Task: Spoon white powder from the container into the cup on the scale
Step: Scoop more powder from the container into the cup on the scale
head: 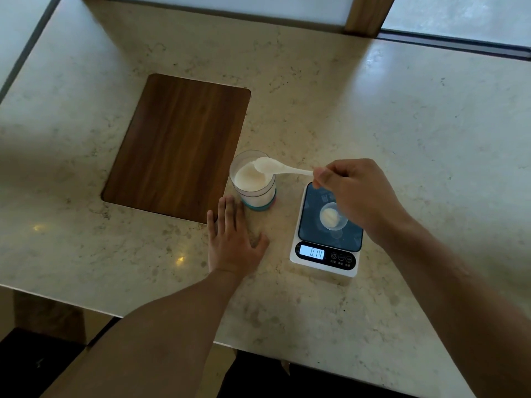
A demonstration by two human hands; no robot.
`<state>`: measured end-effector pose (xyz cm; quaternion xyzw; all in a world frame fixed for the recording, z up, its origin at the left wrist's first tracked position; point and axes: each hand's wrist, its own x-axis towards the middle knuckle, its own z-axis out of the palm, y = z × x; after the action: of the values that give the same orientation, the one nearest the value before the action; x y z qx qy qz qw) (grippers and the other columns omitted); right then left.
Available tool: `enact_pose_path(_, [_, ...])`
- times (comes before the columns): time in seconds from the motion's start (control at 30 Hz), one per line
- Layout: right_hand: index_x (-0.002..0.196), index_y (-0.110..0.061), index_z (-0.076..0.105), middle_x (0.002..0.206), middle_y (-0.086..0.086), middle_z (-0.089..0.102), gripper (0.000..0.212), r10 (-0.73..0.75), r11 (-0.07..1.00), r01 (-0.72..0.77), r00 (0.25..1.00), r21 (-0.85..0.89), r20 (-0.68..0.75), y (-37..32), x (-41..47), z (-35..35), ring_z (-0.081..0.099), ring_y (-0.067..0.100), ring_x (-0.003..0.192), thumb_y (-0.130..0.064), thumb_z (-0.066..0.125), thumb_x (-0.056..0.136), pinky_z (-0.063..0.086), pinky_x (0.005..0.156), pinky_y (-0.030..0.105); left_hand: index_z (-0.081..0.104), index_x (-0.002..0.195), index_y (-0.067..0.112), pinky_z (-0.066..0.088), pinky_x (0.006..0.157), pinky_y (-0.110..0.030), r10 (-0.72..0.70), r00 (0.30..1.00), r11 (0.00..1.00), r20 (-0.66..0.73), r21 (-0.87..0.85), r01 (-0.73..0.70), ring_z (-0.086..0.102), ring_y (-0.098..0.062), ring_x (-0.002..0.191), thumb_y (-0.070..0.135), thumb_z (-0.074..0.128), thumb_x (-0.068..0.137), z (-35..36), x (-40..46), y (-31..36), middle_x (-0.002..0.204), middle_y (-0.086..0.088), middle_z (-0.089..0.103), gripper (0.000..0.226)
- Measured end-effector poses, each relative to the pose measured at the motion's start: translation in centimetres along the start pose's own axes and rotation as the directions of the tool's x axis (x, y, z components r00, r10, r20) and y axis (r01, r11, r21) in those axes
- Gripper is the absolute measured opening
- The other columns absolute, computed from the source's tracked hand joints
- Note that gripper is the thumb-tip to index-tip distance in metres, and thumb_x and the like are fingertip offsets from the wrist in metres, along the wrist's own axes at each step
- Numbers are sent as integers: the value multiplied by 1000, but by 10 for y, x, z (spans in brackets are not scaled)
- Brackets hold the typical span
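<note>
Two bare hands are working over a pale marble table (402, 116). The right hand (356, 193) is pinching the end of a white plastic spoon (275, 168) between thumb and fingers, closed on the handle, and is hovering above the far part of the scale (327, 234). The spoon's bowl is reaching out toward nine o'clock and is sitting over the open mouth of the container (254, 182), a clear tub with a teal base that is holding white powder (248, 178). The left hand (232, 239) is lying flat on the table with fingers spread and palm down, gripping nothing, its fingertips just beside the container's base at about seven o'clock from it. The cup (332, 216), small and clear, is standing on the scale's dark plate at four o'clock from the container, partly hidden by the right hand, and is already showing a little white powder inside. The scale's lit display (312, 252) is reading 014. A dark wooden panel (178, 145) is lying set into the table at nine to ten o'clock from the container, close to it.
</note>
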<state>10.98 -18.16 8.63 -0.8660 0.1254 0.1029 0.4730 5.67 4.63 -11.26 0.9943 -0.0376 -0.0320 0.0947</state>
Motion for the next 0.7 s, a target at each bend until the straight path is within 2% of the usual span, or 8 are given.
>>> enact_pose_path(0.1, [69,-28,74,77,13,72,32,13,1000,-13,1000,15,-7,8,-4,-5,59,32,62,-37,57,94,41,51,24,12,158,10,3,125,-51,-4,1000,1000,-2,-2,4,4,-26,156,67,41,88,0,0,-1,167,-13,18,95])
enact_pose_path(0.13, [69,-28,74,77,12,73,32,21,1000,-21,1000,21,-15,12,-5,-7,63,34,68,-36,58,94,42,53,25,13,158,10,3,125,-51,-2,1000,1000,-7,-5,2,5,-27,156,67,42,88,0,0,0,166,-14,19,95])
enact_pose_path(0.27, [68,-27,73,75,-10,72,31,58,998,-56,998,36,-32,19,-12,-15,61,0,61,-34,59,95,39,56,22,11,158,10,3,125,-51,6,1000,1000,-22,-17,-7,6,-27,156,65,42,88,1,0,0,166,-15,20,95])
enact_pose_path(0.3, [70,-26,74,75,-13,72,31,66,997,-65,997,40,-33,21,-13,-17,60,-3,60,-34,59,95,38,56,21,10,159,11,3,125,-51,7,1000,1000,-23,-20,-7,6,-27,156,65,42,88,0,0,-1,166,-15,19,95])
enact_pose_path(0.43, [73,-25,73,70,-13,67,30,98,993,-95,994,64,-45,29,-21,-22,55,3,60,-34,58,97,37,55,23,9,159,10,6,125,-53,11,1000,1000,-14,-24,-11,6,-27,156,65,39,88,-1,0,0,166,-15,19,95])
enact_pose_path(0.53, [69,-25,71,61,-12,62,32,121,990,-116,991,78,-54,38,-26,-26,48,6,51,-33,58,97,36,52,24,9,159,10,7,125,-54,4,1000,1000,-1,-25,-4,6,-27,156,65,38,88,-3,0,1,167,-15,18,94])
enact_pose_path(0.63, [68,-26,71,67,-1,66,33,146,987,-140,987,80,-65,49,-29,-31,41,6,43,-33,57,97,35,51,24,9,158,10,8,125,-55,1,1000,1000,5,-17,-1,7,-28,156,66,36,89,-5,0,3,166,-15,19,94])
enact_pose_path(0.7, [70,-27,72,67,-5,69,32,153,985,-146,986,90,-69,56,-30,-32,44,1,38,-33,57,98,34,51,23,7,158,11,10,124,-56,-2,1000,1000,5,-18,2,9,-29,156,66,36,88,-6,0,3,166,-16,20,93])
